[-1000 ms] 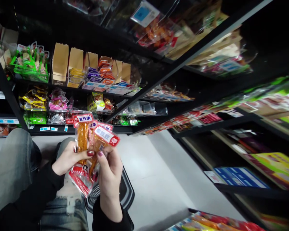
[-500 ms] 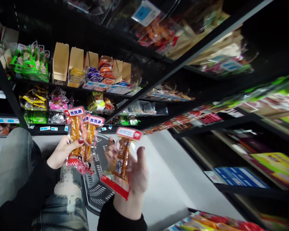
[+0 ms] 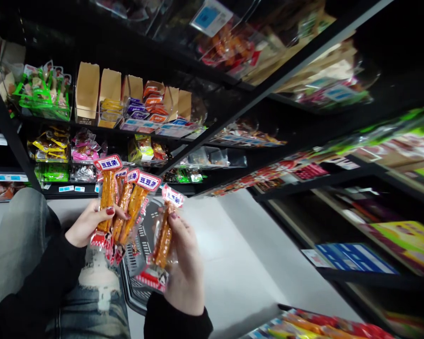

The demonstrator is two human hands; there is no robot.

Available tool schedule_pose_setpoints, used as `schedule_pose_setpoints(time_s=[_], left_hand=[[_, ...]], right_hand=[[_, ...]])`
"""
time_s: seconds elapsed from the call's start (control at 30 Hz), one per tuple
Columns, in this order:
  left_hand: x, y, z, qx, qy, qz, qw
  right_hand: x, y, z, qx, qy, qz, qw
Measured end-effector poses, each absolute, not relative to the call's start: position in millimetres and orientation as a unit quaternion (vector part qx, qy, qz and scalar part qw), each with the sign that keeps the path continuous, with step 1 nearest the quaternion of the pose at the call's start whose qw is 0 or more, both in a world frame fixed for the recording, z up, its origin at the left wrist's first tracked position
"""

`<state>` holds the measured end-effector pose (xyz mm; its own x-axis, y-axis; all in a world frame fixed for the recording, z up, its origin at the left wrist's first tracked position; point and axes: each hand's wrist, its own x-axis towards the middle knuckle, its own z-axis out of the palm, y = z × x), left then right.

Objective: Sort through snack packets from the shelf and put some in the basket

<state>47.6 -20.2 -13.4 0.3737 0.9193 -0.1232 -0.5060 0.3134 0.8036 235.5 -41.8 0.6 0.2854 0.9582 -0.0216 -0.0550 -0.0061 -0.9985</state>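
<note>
My left hand [image 3: 92, 220] pinches a fan of several snack packets [image 3: 125, 207], clear sleeves with orange-brown sticks inside and red-and-white headers with blue lettering. The thumb lies across their front. Just to the right, my right hand [image 3: 187, 254] grips a single snack packet [image 3: 162, 235] of the same kind, its thumb on the upper part and its lower end tilted to the left. A small gap separates this packet from the fan. Below both hands, partly covered by them, a dark grey slotted basket [image 3: 136, 287] stands on the floor.
Black shelves [image 3: 229, 110] rise ahead, holding brown cardboard boxes [image 3: 87, 89] and green packets [image 3: 44, 89]. More shelving [image 3: 356, 278] runs along the right. A low display of bright packets [image 3: 314, 325] sits at bottom right. My knee [image 3: 28, 226] is at the left.
My right hand has turned its packet over, so the printed front now shows, and moved it left, closer to the fan. The packets in my left hand are spread slightly wider.
</note>
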Motion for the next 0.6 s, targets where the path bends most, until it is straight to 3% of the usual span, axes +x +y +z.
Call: schedule_pose_setpoints(time_s=[0.13, 0.3, 0.6], left_hand=[[46.8, -21.9, -14.9, 0.362, 0.258, 0.457, 0.77], [54.9, -23.0, -13.2, 0.403, 0.286, 0.434, 0.754], [67.7, -27.4, -13.6, 0.436, 0.294, 0.432, 0.733]], right_hand=[[230.9, -40.5, 4.7, -0.61, -0.376, 0.359, 0.598], [216.8, -43.1, 6.9, -0.672, -0.491, 0.241, 0.5], [209.1, -42.8, -9.2, -0.619, -0.469, 0.321, 0.542]])
